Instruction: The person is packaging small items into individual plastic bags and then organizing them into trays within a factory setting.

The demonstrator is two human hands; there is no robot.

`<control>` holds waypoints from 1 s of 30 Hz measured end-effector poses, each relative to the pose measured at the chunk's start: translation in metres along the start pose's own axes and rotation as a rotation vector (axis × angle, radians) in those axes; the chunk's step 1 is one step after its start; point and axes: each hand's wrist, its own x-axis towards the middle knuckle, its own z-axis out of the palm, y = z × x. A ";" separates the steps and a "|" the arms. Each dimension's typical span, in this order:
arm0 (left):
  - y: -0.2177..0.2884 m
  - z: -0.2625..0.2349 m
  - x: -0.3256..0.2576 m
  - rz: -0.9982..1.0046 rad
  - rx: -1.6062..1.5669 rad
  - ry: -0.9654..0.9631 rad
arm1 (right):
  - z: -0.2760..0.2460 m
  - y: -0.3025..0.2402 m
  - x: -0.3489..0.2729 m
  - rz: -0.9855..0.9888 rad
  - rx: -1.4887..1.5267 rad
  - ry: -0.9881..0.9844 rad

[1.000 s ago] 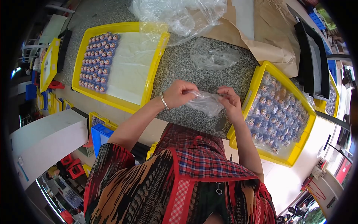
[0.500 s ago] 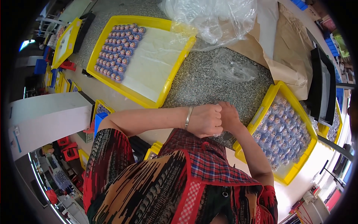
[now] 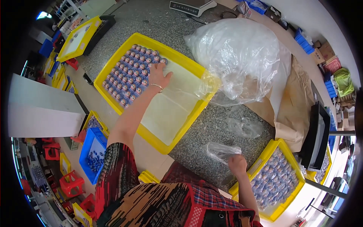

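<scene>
Over the far-left yellow tray (image 3: 177, 142), my left hand (image 3: 159, 77) reaches in with thumb and fingers apart. Its fingertips are at the edge of the rows of small blue-and-pink figurines (image 3: 130, 75), close to one at the row's end; whether they touch it is hard to tell. The figurines fill the tray's left part, on a pale liner sheet (image 3: 170, 102). Nearer to me on the right, my right hand (image 3: 237, 164) is closed on a small clear plastic bag (image 3: 219, 151), which spreads leftward over the speckled tabletop.
A big clear sack (image 3: 238, 53) overlaps the tray's right corner. Brown paper (image 3: 293, 117) and another crumpled clear bag (image 3: 245, 128) lie on the table. A second yellow tray (image 3: 278, 217) at right holds bagged figurines. A scale (image 3: 193, 7) stands at the back, a blue bin (image 3: 87, 151) at left.
My hands have moved apart from being together in front of me. The left has gone up and left to the figurines; the right now shows a clear bag. The view has shifted.
</scene>
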 end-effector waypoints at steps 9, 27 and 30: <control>-0.063 0.050 0.109 -0.166 0.487 -0.384 | 0.027 -0.004 0.031 -0.209 0.392 0.122; 0.156 -0.049 -0.047 -0.078 -1.348 -0.359 | -0.011 -0.029 0.050 0.055 0.289 0.426; 0.229 -0.065 -0.121 -0.237 -1.499 -0.921 | -0.006 -0.031 0.048 0.030 0.264 0.378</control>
